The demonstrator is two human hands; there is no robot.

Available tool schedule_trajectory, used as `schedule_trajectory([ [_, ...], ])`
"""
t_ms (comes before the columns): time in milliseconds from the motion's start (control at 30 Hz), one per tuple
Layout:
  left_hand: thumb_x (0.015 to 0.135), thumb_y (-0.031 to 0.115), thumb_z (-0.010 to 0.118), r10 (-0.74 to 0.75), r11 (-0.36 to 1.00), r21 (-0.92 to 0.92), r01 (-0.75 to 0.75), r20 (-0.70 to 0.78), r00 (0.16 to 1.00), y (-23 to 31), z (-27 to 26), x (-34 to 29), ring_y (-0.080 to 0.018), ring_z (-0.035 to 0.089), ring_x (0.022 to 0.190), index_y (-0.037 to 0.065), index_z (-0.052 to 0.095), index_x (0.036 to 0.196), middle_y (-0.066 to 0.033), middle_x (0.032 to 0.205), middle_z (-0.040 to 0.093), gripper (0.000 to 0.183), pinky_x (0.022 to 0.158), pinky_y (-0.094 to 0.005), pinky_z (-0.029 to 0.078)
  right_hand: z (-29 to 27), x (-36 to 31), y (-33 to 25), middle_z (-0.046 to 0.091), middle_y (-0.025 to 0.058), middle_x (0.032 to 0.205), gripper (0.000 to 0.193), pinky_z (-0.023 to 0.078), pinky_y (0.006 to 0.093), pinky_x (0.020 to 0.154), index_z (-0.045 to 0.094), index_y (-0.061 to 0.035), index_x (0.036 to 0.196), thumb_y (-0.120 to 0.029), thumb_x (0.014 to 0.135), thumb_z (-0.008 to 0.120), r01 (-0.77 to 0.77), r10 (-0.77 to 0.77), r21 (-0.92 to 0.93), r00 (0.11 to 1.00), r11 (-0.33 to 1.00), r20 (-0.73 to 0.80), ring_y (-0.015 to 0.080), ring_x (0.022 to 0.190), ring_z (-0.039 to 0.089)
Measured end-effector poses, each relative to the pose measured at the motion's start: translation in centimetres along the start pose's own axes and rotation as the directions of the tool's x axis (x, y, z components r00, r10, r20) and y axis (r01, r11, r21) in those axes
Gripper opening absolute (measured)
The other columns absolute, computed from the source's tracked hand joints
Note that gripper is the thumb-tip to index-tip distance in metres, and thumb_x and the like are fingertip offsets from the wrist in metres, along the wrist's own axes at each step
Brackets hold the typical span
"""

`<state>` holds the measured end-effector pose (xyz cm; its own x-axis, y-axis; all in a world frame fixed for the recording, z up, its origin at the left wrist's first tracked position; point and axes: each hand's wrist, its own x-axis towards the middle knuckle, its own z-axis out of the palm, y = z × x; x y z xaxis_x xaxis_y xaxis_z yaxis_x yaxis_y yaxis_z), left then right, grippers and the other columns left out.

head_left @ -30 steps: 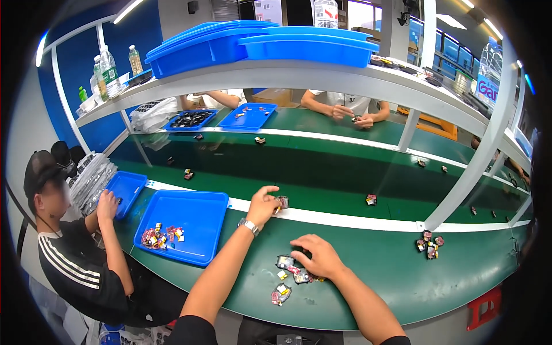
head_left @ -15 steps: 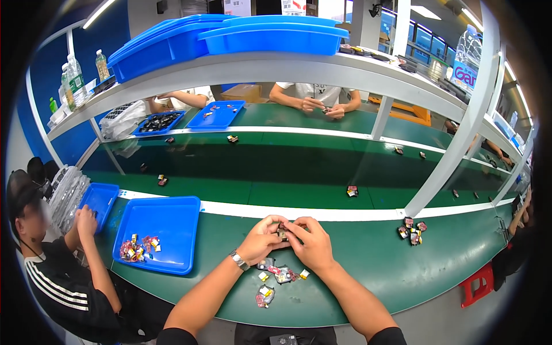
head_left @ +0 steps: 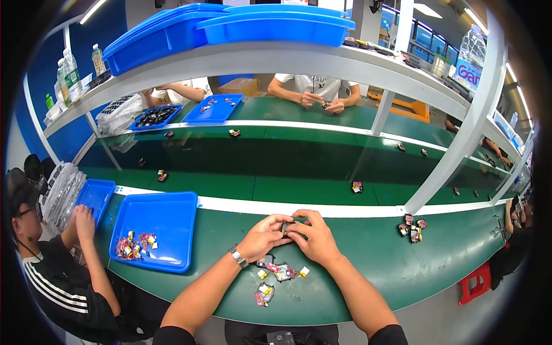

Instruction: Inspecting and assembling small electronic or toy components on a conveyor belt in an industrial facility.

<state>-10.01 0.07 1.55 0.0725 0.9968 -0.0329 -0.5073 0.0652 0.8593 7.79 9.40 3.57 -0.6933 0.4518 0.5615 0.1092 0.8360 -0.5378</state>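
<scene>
Left hand (head_left: 263,236) and right hand (head_left: 313,237) meet fingertip to fingertip above the green workbench (head_left: 368,259). Both sets of fingers are closed on one small dark component (head_left: 284,226), pinched between them. Loose small parts (head_left: 276,276) lie just below the fingers; a blue tray (head_left: 167,224) sits well left of them.

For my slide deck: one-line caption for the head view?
Both hands, left hand and right hand, pinch a small dark part above the green bench.

Blue tray (head_left: 167,221) holds coloured parts (head_left: 133,246); bottles (head_left: 72,72) shelved.
</scene>
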Motion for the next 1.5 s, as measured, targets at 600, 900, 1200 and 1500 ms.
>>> schedule_trajectory([
  [600, 0.1, 0.009, 0.05, 0.013, 1.0, -0.02, -0.012, 0.02, 1.0, -0.4, 0.3, 0.0, -0.02, 0.054, 0.12, 0.006, 0.05, 0.129, -0.0098, 0.129, 0.054, 0.029, 0.105, -0.0418, 0.045, 0.0, -0.5, -0.3, 0.06, 0.0065, 0.123, 0.01, 0.051, 0.0365, 0.09, 0.07, -0.0075, 0.091, -0.01, 0.081, 0.07, -0.047, 0.048, 0.164, 0.999, 0.985, -0.004, 0.0268, 0.113, 0.056],
  [900, 0.101, 0.012, 0.051, 0.071, 0.989, -0.135, -0.063, 0.053, 0.996, -0.6, 0.0, 0.0, -0.023, 0.053, 0.122, 0.004, 0.05, 0.128, -0.014, 0.132, 0.055, 0.028, 0.108, -0.0464, 0.041, 1.2, -0.9, -1.2, 0.063, 0.0073, 0.116, 0.013, 0.052, 0.0366, 0.089, 0.072, -0.0067, 0.093, -0.009, 0.08, 0.072, -0.08, 0.093, 0.103, 0.987, 0.992, -0.133, 0.0267, 0.107, 0.059],
  [1200, 0.099, 0.011, 0.053, 0.118, 0.98, -0.167, -0.106, 0.064, 0.991, -0.9, 0.0, 0.1, -0.0254, 0.053, 0.123, 0.003, 0.051, 0.127, -0.0173, 0.134, 0.054, 0.029, 0.107, -0.0462, 0.042, 1.8, -1.0, -1.7, 0.065, 0.0073, 0.111, 0.014, 0.051, 0.0376, 0.089, 0.074, -0.0072, 0.091, -0.007, 0.077, 0.074, -0.086, 0.128, 0.174, 0.96, 0.981, -0.247, 0.0272, 0.106, 0.06],
  [1500, 0.097, 0.011, 0.058, 0.114, 0.976, -0.192, -0.103, 0.051, 0.992, -1.0, -0.1, 0.0, -0.0282, 0.051, 0.128, 0.005, 0.053, 0.123, -0.0199, 0.137, 0.052, 0.027, 0.11, -0.0461, 0.041, 1.4, -1.0, -1.7, 0.065, 0.0089, 0.119, 0.015, 0.05, 0.0385, 0.092, 0.075, -0.0085, 0.093, -0.008, 0.079, 0.073, -0.112, 0.149, 0.204, 0.972, 0.973, -0.179, 0.0283, 0.113, 0.058],
])
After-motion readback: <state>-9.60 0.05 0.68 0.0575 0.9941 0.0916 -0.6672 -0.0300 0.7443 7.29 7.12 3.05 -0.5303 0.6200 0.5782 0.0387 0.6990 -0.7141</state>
